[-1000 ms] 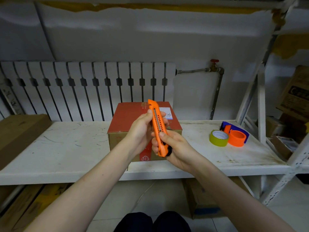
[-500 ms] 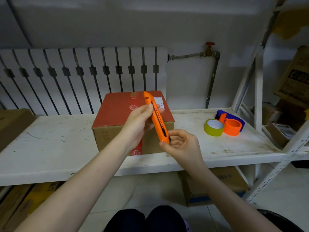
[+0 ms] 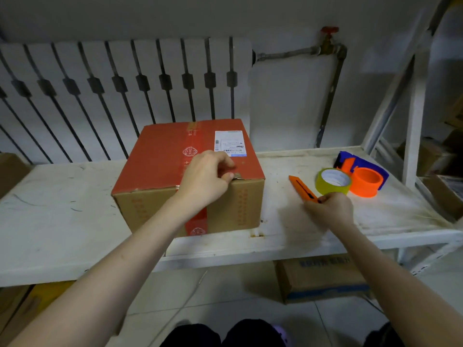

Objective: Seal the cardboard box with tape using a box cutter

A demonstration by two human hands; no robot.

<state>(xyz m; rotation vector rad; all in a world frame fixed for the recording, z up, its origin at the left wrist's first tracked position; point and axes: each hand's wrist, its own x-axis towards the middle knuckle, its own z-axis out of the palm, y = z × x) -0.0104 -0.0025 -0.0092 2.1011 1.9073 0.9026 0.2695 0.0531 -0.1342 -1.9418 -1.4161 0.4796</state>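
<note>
Resting on the front top edge of the red-topped brown cardboard box (image 3: 172, 156), the left hand (image 3: 204, 180) curled loosely there, while the right hand (image 3: 328, 210) pinched the rear end of the orange plastic box cutter (image 3: 302, 187) lying on the white shelf (image 3: 62, 216), beside the yellow-green tape roll (image 3: 333, 181)

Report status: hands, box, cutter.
Left hand fingering a torn front edge of the red-topped cardboard box. Right hand holding the orange box cutter low on the shelf. Yellow-green tape roll beside it, nothing obstructing.
</note>
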